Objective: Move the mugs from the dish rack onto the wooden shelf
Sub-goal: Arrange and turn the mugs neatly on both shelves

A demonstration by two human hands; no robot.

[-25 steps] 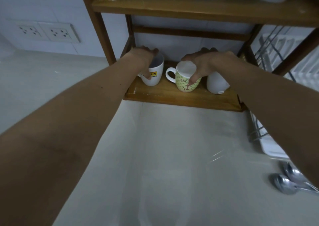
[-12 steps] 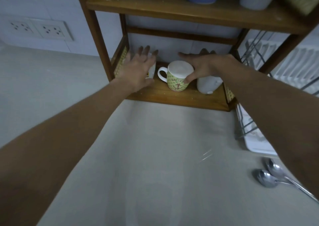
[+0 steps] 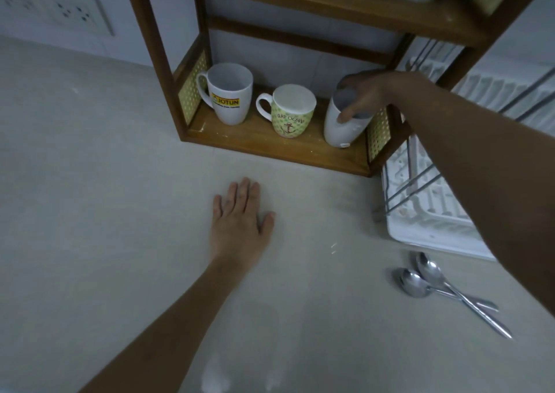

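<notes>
Three mugs in a row on the bottom board of the shelf (image 3: 270, 149): white Jotun mug (image 3: 229, 93) at the left, handle toward the left side panel; green mug (image 3: 292, 110) in the middle, handle leftward; plain white mug (image 3: 345, 119) at the right, just beside the right panel. Right hand (image 3: 365, 95) over that mug's mouth, fingers closed on its rim, thumb against the near wall. Left hand (image 3: 240, 218) flat on the counter (image 3: 90, 197), palm down, fingers spread slightly, holding nothing. Rack (image 3: 432, 212) right of the shelf; two spoons (image 3: 432, 284) on the counter near it.
</notes>
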